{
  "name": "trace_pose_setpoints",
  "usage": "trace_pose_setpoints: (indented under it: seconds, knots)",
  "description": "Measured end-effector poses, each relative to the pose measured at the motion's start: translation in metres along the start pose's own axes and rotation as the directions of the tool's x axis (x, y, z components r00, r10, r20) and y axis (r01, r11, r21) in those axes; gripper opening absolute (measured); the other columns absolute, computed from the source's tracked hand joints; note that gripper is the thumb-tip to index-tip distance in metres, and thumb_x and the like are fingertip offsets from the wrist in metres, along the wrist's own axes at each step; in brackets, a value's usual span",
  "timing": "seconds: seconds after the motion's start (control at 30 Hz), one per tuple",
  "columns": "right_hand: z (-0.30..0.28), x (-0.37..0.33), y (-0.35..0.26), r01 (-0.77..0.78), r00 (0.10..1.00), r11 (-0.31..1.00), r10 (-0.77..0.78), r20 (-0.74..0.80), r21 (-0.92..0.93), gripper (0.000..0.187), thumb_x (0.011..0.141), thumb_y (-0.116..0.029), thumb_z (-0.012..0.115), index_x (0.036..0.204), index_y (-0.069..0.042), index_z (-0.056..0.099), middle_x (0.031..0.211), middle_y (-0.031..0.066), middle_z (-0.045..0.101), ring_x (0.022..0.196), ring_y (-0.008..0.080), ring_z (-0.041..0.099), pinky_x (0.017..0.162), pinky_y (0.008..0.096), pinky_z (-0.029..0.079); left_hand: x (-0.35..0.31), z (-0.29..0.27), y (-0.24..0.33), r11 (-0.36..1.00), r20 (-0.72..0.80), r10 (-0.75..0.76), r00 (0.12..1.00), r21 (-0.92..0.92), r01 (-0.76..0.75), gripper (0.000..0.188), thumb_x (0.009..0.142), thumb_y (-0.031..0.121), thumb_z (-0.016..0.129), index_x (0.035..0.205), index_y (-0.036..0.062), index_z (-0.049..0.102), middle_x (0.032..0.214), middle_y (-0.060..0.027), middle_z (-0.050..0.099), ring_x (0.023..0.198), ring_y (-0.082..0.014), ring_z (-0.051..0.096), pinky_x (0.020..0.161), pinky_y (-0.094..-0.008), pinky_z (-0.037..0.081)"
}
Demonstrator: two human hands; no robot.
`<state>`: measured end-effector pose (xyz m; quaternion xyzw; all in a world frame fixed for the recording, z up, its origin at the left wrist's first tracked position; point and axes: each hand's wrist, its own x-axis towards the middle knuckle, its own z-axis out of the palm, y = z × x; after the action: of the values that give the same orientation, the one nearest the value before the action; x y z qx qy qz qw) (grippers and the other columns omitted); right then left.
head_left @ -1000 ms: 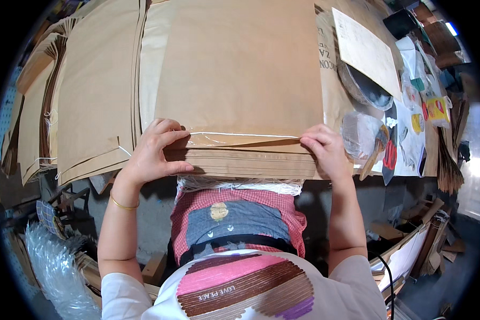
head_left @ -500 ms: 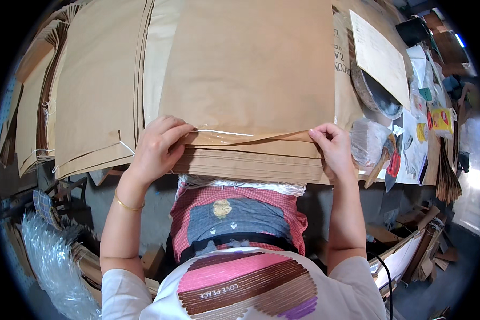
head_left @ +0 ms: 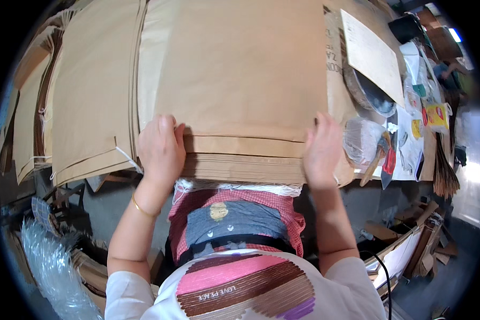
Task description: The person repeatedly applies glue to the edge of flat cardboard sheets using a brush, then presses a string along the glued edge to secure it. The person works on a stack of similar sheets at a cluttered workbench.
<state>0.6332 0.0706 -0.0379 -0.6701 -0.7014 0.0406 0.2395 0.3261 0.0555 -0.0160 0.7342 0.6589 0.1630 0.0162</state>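
Observation:
A stack of brown kraft paper bags lies in front of me, with folded strips layered along its near edge. My left hand rests at the near left corner of the top bag, its fingers curled and closed. What they hold, if anything, is hidden behind the knuckles. Over the near right corner is my right hand, smeared by motion, so I cannot tell how its fingers are set. Between the two hands the folded edge of the top bag lies flat. White strings hang below the stack, above my lap.
More brown bag stacks stand at the left, some tied with white string. On the right are a pale board over a bowl, a plastic-wrapped bundle, a red-handled tool and a yellow packet.
The top bag's near edge, lifted and twisted before, now lies flat. The white string on it no longer shows. My right hand has come off the edge it pinched; my left hand has turned, knuckles up.

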Motion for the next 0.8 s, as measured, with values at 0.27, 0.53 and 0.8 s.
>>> trace_pose_setpoints:
  seconds: [0.27, 0.53, 0.8]
  knots:
    - [0.008, -0.028, -0.048, 0.129, 0.932, 0.965, -0.039, 0.361, -0.228, 0.081, 0.088, -0.046, 0.052, 0.141, 0.008, 0.023, 0.148, 0.0224, 0.025, 0.140, 0.0339, 0.017, 0.115, 0.0440, 0.012, -0.016, 0.000, 0.021, 0.991, 0.331, 0.068, 0.941, 0.088, -0.102, 0.109, 0.072, 0.066, 0.060, 0.137, -0.0143, 0.027, 0.145, -0.0303, 0.025, 0.138, -0.0405, 0.020, 0.114, -0.0456, 0.016]
    - [-0.017, -0.016, 0.020, -0.132, 0.985, 0.931, 0.162, 0.061, -0.341, 0.054, 0.085, -0.025, 0.063, 0.126, 0.006, 0.048, 0.131, 0.0255, 0.047, 0.120, 0.0384, 0.047, 0.099, 0.0450, 0.039, -0.008, 0.005, -0.024, 0.962, 0.107, -0.062, 0.992, -0.259, 0.088, 0.048, 0.090, 0.008, 0.052, 0.132, -0.0079, 0.039, 0.141, -0.0281, 0.035, 0.134, -0.0420, 0.029, 0.111, -0.0437, 0.025]
    - [-0.089, -0.019, 0.006, -0.501, 0.840, 0.152, 0.325, 0.435, 0.852, 0.036, 0.093, -0.007, 0.048, 0.128, 0.002, 0.045, 0.111, 0.0117, 0.061, 0.098, 0.0153, 0.061, 0.075, 0.0262, 0.052, -0.012, -0.019, -0.041, 0.292, 0.352, -0.447, 0.823, -0.812, 0.506, 0.048, 0.086, 0.011, 0.066, 0.127, -0.0021, 0.045, 0.101, -0.0090, 0.059, 0.090, -0.0162, 0.057, 0.084, -0.0292, 0.048]
